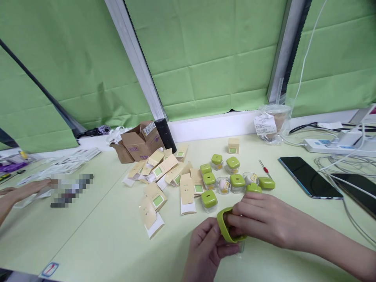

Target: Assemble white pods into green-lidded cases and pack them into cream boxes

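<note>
My left hand is closed around a small clear case near the table's front edge. My right hand pinches the case's green lid, which stands tilted up and open. Just beyond my hands sit several more clear cases with green lids, some with a small white and orange item inside. To their left lie several flat tan cardboard sleeves with green squares.
An open brown carton and a black cylinder stand at the back. A red-handled pin, two dark phones, a power strip with cables and a plastic cup lie right. Another person's hand rests far left.
</note>
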A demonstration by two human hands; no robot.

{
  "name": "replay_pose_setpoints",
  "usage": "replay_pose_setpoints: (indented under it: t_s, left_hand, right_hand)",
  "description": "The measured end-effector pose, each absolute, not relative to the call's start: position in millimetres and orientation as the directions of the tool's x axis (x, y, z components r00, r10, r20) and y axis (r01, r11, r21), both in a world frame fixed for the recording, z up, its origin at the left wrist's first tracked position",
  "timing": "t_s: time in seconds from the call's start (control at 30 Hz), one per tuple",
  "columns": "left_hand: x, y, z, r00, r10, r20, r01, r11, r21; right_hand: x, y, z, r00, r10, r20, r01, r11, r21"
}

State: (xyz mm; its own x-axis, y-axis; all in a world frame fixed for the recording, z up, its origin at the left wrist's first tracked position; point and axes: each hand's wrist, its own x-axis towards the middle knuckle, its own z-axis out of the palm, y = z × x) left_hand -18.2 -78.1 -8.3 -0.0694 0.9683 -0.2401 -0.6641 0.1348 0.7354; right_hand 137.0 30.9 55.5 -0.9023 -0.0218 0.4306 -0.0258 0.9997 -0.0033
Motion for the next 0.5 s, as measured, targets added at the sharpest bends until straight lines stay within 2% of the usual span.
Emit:
replay_pose_setpoints:
  t_s: [0.17,0.27,0.4,0.5]
  left_hand:
    - [-19,-77,-9,-0.11,0.97,-0.216,-0.551,0.121,0.825]
    - [-20,-79,-5,-0.113,0.97,-0.215,-0.444,0.144,0.884]
    - [-18,-82,-1,-0.089,0.97,-0.227,-0.453,0.163,0.876]
    - [-14,-82,-4,-0.08,0.962,-0.263,-0.523,0.184,0.832]
  right_hand:
    - [137,25,56,-0.922,0.029,0.387,0.001,0.997,-0.071]
    - [138,21,58,-0.9,0.022,0.436,-0.041,0.99,-0.135]
    - [144,20,61,-0.809,0.006,0.588,-0.22,0.924,-0.313]
    - [144,16,59,-0.817,0.163,0.554,-0.148,0.868,-0.474]
